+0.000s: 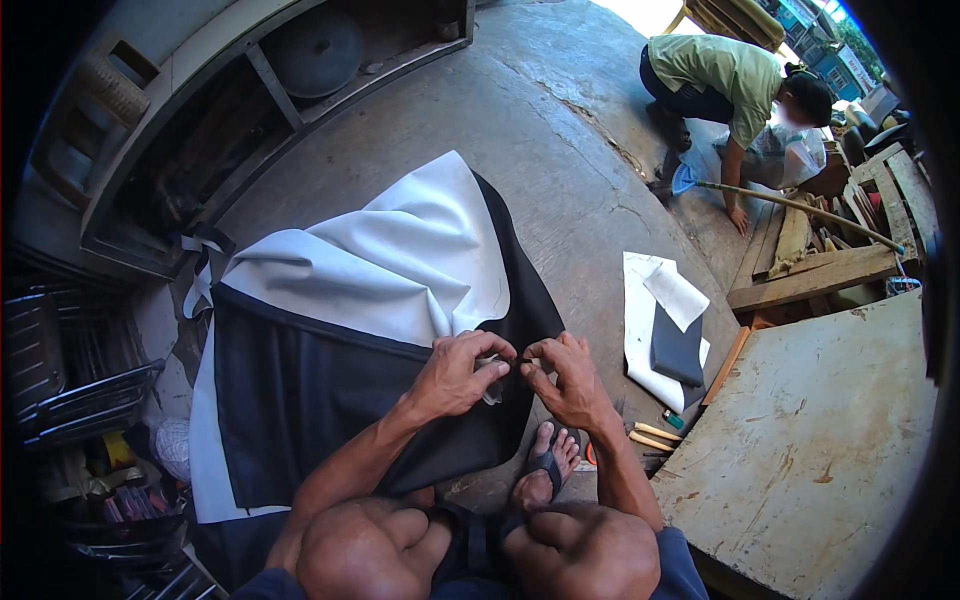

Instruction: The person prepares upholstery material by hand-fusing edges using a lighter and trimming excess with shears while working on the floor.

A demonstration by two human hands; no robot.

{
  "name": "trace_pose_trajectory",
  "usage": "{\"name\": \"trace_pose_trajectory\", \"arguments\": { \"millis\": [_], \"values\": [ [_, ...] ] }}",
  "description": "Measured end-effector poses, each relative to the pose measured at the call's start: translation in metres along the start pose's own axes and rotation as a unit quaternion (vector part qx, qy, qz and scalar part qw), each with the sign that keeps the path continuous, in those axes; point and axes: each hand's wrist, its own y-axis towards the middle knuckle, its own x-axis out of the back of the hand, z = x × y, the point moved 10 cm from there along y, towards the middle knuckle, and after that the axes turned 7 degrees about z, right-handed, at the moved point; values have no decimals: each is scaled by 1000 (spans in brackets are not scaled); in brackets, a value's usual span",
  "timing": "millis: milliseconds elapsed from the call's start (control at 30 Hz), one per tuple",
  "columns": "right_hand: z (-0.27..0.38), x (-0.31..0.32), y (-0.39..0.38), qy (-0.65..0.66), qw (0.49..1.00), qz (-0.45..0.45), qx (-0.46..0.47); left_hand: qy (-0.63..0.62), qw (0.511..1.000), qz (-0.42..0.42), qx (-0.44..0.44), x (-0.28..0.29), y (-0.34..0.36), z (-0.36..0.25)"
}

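Observation:
Black sheet material (310, 410) with a pale white underside (370, 260) lies folded and rippled on the floor before me. Over it, my left hand (468, 370) has thumb and forefinger curled in, with a small pale crumpled item beneath the fingers. A little to its right, my right hand (558, 372) pinches at something small and dark, too small to name. Right of my hands lie white sheet pieces (640, 300) with a dark grey piece (675, 355), and tools with pale handles (655, 437) beside my foot (540, 470).
A crouching person (720, 90) is at the upper right beside scrap wood (815, 265) and a long pole (800, 208). A worn board (780, 430) fills the lower right. An open cabinet (270, 90) stands upper left, with stacked metal chairs (70, 370) and clutter along the left.

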Motion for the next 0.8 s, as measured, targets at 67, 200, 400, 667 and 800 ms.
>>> {"name": "trace_pose_trajectory", "arguments": {
  "millis": [67, 200, 400, 667, 800],
  "values": [
    [-4, 0, -2, 18, 1000, -13, -15, 1, 1000, -6, -7, 0, 1, -1],
    [2, -5, -3, 9, 998, -48, 34, 18, 999, -18, -42, 1, 2, -1],
    [-22, -15, -22, 24, 997, -57, -37, 18, 998, -38, -38, 2, 2, 6],
    [-10, -4, -21, 22, 993, -113, -31, 58, 995, -39, -65, -4, 2, -2],
    [3, -1, -18, -5, 992, -126, 10, 121, 985, -60, -107, -7, -1, -12]
  ]
}}
